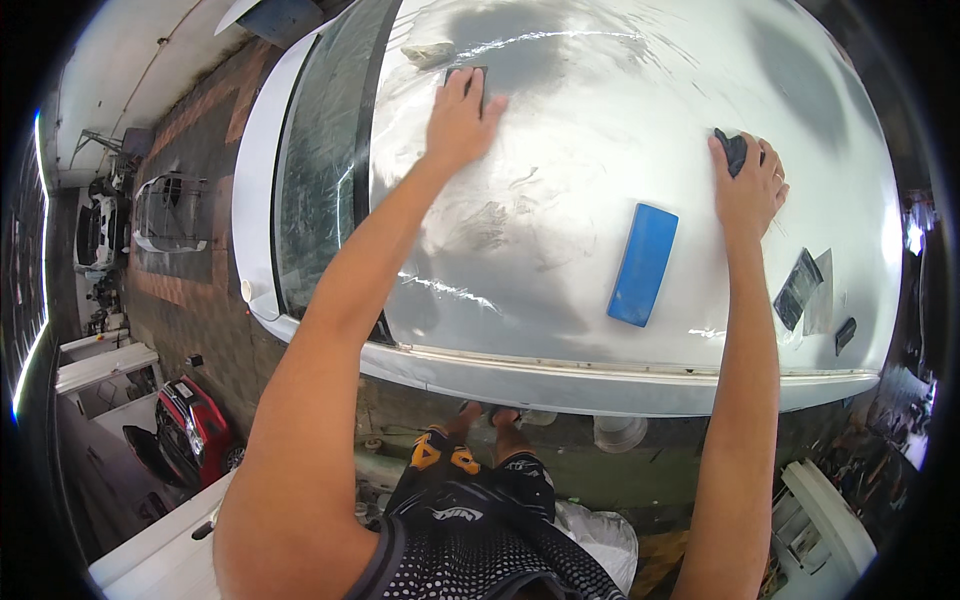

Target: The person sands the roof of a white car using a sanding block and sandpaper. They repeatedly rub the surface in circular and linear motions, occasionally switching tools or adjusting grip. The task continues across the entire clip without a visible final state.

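Observation:
My left hand (462,125) presses a small dark piece of sandpaper (481,74) against the white and grey car roof (560,170), near the windshield. The fingers lie over the piece and the thumb sticks out to the side. Farther right, my right hand (752,195) is closed round a dark, bunched-up pad (733,152) that touches the roof; whether it is cloth or folded paper I cannot tell. Between my arms lies a long blue sanding block (643,265), touched by neither hand. The roof is wet and shiny, with dull grey patches.
Right of my right forearm lie dark sandpaper sheets (797,290) and a small dark piece (845,335). A pale, crumpled-looking lump (428,54) lies by the windshield (325,150). A white bucket (620,432) stands below the roof edge. A red car front (195,425) is at the left.

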{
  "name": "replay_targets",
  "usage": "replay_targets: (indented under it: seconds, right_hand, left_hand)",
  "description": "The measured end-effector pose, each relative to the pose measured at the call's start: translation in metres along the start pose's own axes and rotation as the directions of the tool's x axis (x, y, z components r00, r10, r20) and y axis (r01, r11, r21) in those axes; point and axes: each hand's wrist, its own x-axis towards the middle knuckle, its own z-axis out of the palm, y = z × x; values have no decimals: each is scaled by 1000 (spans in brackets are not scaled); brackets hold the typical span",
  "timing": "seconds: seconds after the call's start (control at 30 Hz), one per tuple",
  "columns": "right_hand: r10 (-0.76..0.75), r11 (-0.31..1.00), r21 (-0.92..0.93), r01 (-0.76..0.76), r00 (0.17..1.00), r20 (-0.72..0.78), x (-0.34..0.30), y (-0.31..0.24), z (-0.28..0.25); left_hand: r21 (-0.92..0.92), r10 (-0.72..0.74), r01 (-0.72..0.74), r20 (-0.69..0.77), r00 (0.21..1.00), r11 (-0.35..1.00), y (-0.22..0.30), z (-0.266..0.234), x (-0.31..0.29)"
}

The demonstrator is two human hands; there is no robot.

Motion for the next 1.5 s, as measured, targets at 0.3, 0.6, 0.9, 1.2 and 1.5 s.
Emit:
replay_targets:
  seconds: [0.3,0.6,0.9,1.2,1.5]
  right_hand:
    - [-17,999,28,18,999,-27,4,-5,0]
    - [-34,999,24,34,999,-31,3,-5,3]
    - [-22,1000,2,22,1000,-19,1,-3,3]
    - [-45,999,20,46,998,-42,3,-6,3]
    - [-37,999,4,37,999,-25,6,-7,4]
  left_hand:
    - [19,-269,271,-60,961,963,6,2,1]
    - [13,-189,193,-154,970,981,20,11,19]
    - [113,-422,425,-53,905,898,-16,-18,13]
    - [27,-407,408,-45,912,913,-30,-14,8]
    - [20,-302,301,63,951,953,-16,-29,-13]
